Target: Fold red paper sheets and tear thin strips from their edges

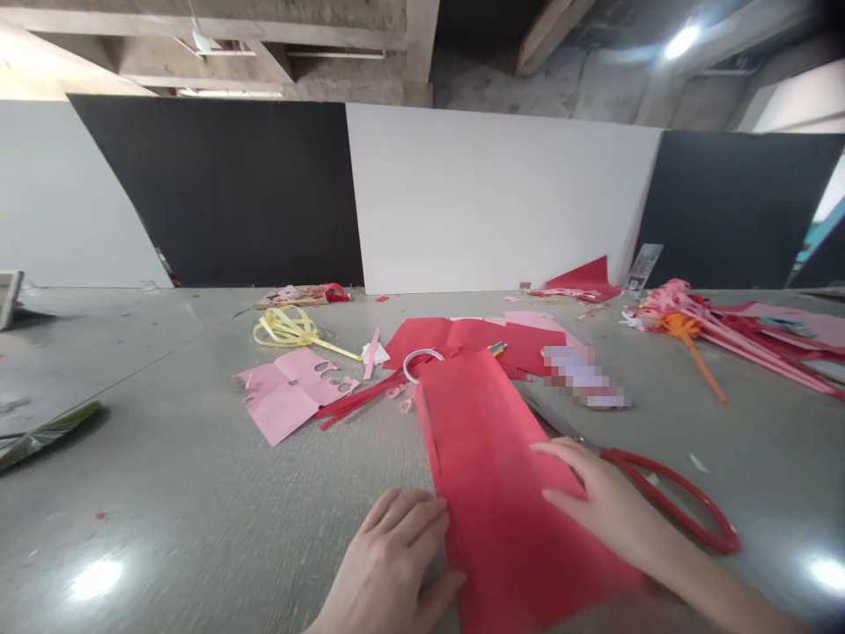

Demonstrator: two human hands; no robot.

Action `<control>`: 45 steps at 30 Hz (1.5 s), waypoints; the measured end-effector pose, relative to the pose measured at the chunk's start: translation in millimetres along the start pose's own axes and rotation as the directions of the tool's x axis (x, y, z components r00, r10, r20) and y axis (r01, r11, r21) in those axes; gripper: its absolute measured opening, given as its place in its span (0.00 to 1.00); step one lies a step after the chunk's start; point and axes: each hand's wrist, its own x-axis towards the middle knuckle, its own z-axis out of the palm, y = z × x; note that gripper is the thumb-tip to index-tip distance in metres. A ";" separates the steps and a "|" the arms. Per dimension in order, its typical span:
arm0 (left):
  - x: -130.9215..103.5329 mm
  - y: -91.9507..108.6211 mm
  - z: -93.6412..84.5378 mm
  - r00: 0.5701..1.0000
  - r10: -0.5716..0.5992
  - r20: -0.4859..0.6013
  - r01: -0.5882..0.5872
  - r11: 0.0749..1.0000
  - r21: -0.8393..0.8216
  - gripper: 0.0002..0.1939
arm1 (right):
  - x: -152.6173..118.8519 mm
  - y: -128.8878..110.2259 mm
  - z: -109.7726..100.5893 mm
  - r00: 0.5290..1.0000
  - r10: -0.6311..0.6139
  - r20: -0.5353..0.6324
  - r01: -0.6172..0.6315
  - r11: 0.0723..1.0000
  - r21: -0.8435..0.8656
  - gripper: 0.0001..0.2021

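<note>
A long sheet of red paper (488, 493) with a fold along its left side lies on the grey table in front of me. My left hand (400, 559) rests at its left edge, fingers bent slightly and thumb apart, the tips touching the border. On the right part of the sheet lies my right hand (587, 493), thumb and fingers spread. Beside that hand are large scissors with red handles (687, 502), their blades partly hidden by the paper. A white ring (410, 359) touches the sheet's far end.
Behind the sheet lie more red paper (422, 342), a yellow-handled cutter (497, 349) and a blurred-out object (584, 377). Cut pink paper (290, 401) and a yellow strip bundle (287, 328) sit left. Pink strips (700, 321) and an orange paper flower (683, 328) lie right. Panels (495, 202) stand behind.
</note>
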 end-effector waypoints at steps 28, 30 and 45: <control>-2.4 -0.7 2.1 1.000 0.026 0.004 -0.026 0.999 0.038 0.17 | -18.9 -4.2 -7.4 0.984 0.143 0.105 -0.123 0.977 -0.177 0.21; -2.8 -1.0 2.2 1.000 0.025 0.001 -0.025 0.999 0.039 0.17 | -19.3 -8.6 -11.8 0.974 0.169 0.149 -0.138 0.970 -0.202 0.22; -2.1 -1.1 1.7 0.970 0.228 -0.089 -0.221 0.972 0.079 0.11 | -13.5 -6.9 -15.8 0.982 0.156 0.102 -0.138 0.976 -0.169 0.24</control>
